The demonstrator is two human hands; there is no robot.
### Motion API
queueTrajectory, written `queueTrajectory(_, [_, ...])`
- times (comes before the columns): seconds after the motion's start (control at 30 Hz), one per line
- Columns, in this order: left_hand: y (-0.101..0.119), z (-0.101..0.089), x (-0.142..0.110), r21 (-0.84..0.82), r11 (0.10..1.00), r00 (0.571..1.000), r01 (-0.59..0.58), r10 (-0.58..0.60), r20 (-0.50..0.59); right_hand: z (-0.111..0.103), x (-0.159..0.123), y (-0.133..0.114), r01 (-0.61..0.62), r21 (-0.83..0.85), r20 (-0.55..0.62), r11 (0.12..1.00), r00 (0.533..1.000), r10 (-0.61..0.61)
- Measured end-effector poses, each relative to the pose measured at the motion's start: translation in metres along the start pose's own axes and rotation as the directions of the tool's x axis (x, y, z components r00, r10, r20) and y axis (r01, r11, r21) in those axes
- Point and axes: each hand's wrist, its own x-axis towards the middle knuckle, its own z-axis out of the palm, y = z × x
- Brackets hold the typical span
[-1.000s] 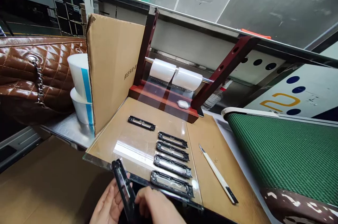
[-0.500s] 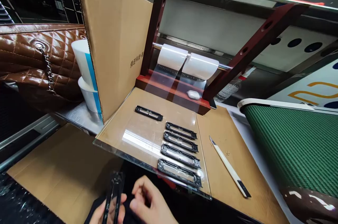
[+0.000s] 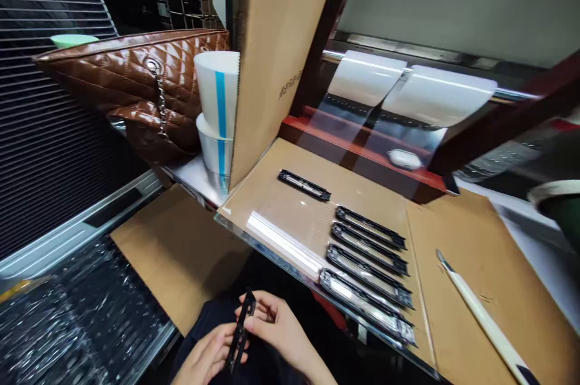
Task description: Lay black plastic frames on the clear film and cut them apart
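Observation:
Low in front of my body, my left hand grips the lower end of a narrow black plastic frame part. My right hand pinches its upper end between thumb and fingers. The part is tilted, seen nearly edge-on. On the glass sheet to the right lie several similar black parts with clear strips in them, the nearest one close to the front edge. Another such part lies apart from them, farther back and left.
A cutter knife lies on cardboard at the right. Two film rolls hang on a bar behind the glass. A cardboard panel, stacked white rolls and a brown quilted bag stand left. Plastic-wrapped black trays sit lower left.
My view has swung left, bringing the wrapped trays into sight. My right hand, apart from the black part before, now grips its upper end, and the part has turned more edge-on.

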Motion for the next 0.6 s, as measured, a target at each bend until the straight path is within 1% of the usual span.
queueTrajectory(0.1, [-0.014,-0.009,0.007,0.185,0.973,0.989,-0.138,0.146,-0.030,0.009,0.005,0.016,0.022,-0.091,-0.099,0.996,0.995,-0.031])
queueTrajectory(0.2, [-0.029,-0.020,0.016,0.326,0.927,0.979,-0.184,0.204,-0.028,0.018,0.007,0.027,0.053,-0.118,-0.185,0.992,0.980,-0.075])
queueTrajectory(0.27, [-0.037,-0.031,0.019,0.367,0.911,0.978,-0.190,0.207,-0.008,0.021,0.008,0.030,0.059,-0.104,-0.186,0.993,0.979,-0.078])
queueTrajectory(0.37, [-0.046,-0.051,0.015,0.399,0.897,0.978,-0.192,0.207,0.006,0.021,0.011,0.035,0.049,-0.054,-0.108,0.997,0.993,-0.055])
queueTrajectory(0.43, [-0.051,-0.068,0.010,0.440,0.878,0.976,-0.190,0.215,-0.009,0.022,0.015,0.041,0.029,0.001,-0.057,1.000,0.998,-0.029])
queueTrajectory(0.47, [-0.054,-0.078,0.008,0.472,0.862,0.975,-0.184,0.219,-0.020,0.023,0.018,0.044,0.017,0.040,-0.063,0.999,0.998,-0.014])
queueTrajectory(0.53, [-0.063,-0.102,0.007,0.551,0.819,0.971,-0.162,0.230,-0.056,0.021,0.023,0.050,0.010,0.120,-0.138,0.993,0.990,0.007])
queueTrajectory(0.6, [-0.077,-0.134,0.008,0.632,0.765,0.957,-0.121,0.260,-0.132,0.015,0.028,0.053,0.037,0.177,-0.256,0.983,0.967,0.010])
